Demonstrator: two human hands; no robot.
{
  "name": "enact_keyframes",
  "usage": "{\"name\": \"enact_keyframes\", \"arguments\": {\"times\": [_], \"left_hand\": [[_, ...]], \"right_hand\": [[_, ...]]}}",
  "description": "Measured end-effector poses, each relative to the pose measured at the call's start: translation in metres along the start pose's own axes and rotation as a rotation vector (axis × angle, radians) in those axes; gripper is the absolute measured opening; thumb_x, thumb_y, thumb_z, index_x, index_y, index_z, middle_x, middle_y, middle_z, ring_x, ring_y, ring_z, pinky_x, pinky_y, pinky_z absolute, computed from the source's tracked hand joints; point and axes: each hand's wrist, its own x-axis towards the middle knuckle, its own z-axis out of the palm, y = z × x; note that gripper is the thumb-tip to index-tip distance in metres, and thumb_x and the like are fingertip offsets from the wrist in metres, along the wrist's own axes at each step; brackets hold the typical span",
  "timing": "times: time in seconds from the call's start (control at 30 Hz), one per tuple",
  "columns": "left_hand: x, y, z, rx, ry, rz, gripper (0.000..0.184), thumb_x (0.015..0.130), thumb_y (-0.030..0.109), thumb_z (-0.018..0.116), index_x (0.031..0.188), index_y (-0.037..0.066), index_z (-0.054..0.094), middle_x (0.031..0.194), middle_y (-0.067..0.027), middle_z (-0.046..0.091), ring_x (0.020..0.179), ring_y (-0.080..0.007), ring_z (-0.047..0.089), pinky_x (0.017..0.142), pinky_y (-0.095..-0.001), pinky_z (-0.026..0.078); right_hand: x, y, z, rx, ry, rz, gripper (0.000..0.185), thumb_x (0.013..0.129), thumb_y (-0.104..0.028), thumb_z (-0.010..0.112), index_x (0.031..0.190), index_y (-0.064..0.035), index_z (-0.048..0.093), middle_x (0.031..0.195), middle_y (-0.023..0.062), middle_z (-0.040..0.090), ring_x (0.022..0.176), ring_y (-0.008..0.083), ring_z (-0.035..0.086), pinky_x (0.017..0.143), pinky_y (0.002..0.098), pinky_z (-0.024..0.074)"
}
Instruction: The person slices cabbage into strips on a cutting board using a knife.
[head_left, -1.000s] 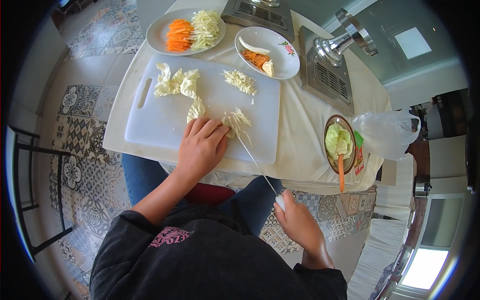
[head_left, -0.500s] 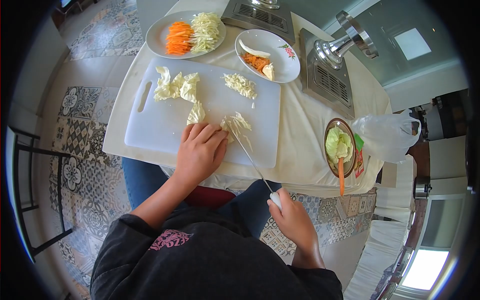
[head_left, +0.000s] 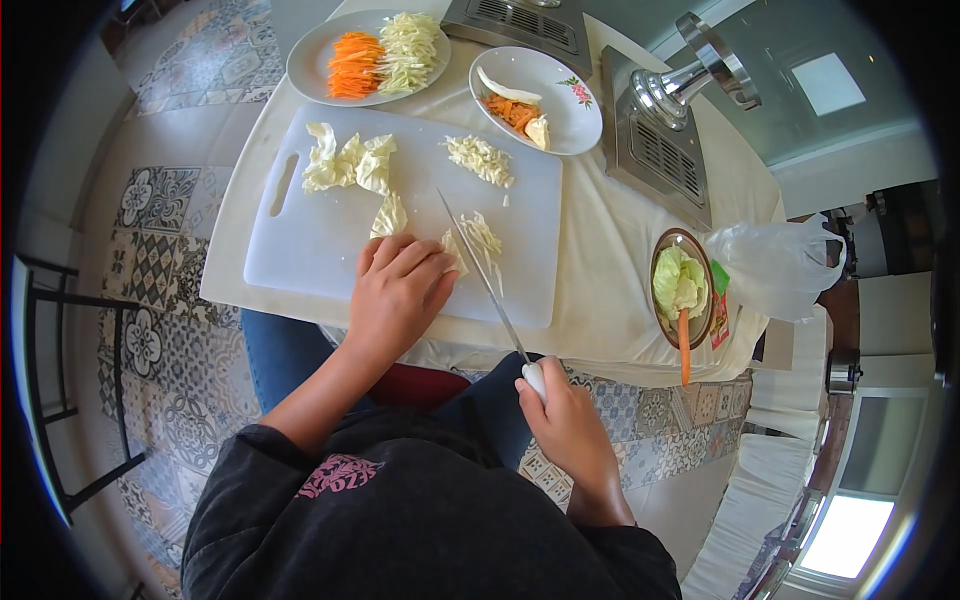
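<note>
My left hand (head_left: 398, 285) presses with bent fingers on a pale cabbage piece (head_left: 454, 254) at the near side of the white cutting board (head_left: 310, 245). In my right hand (head_left: 572, 425) is a knife (head_left: 488, 285), gripped by its white handle. Its long blade points away from me and lies just right of the left fingertips, over or beside some cabbage shreds (head_left: 483, 236). Loose cabbage leaves (head_left: 350, 165) rest at the board's far left, and another leaf piece (head_left: 390, 216) sits just beyond my left fingers. A pile of chopped cabbage (head_left: 478, 160) is at the far right.
Behind the board stand a plate (head_left: 310, 70) with shredded carrot (head_left: 355, 66) and pale shreds (head_left: 408, 52), and a bowl (head_left: 575, 125) with scraps. Metal stoves (head_left: 655, 150) are at the back right. A brown-rimmed dish (head_left: 665, 325) holds cabbage and a carrot, near a plastic bag (head_left: 775, 265).
The knife has shifted left and away from me, its tip now farther up the board. My right hand has moved slightly left and upward. My left hand stays on the cabbage.
</note>
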Motion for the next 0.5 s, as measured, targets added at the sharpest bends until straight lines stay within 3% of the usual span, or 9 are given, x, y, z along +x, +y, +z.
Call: {"name": "enact_keyframes", "arguments": {"times": [0.17,0.37,0.5], "left_hand": [[0.001,0.001,0.000,-0.006,-0.004,-0.014,0.016,0.079,0.014,0.078,0.095,0.013,0.074,0.102,0.0005,0.069,0.102,-0.0230,0.062,0.095,-0.0398,0.045],[0.001,0.002,0.001,0.004,0.006,-0.018,0.016,0.079,0.014,0.078,0.094,0.013,0.073,0.101,0.0012,0.069,0.101,-0.0224,0.063,0.094,-0.0391,0.045],[0.001,0.000,0.002,0.006,0.006,-0.021,0.016,0.079,0.014,0.079,0.094,0.013,0.073,0.100,0.0013,0.069,0.100,-0.0223,0.063,0.094,-0.0387,0.045]], "right_hand": [[0.005,-0.001,0.012,0.022,0.000,0.017,0.023,0.100,-0.022,0.058,0.101,-0.0010,0.048,0.073,0.0263,0.063,0.075,0.0495,0.063,0.061,0.0525,0.0452],[0.006,0.001,0.021,-0.013,-0.026,0.008,0.026,0.101,-0.024,0.054,0.106,0.0006,0.045,0.075,0.0290,0.066,0.075,0.0512,0.064,0.063,0.0595,0.0480],[0.005,-0.002,0.022,0.002,-0.023,0.028,0.025,0.101,-0.023,0.055,0.104,0.0002,0.045,0.075,0.0286,0.065,0.075,0.0508,0.064,0.063,0.0581,0.0472]]}}
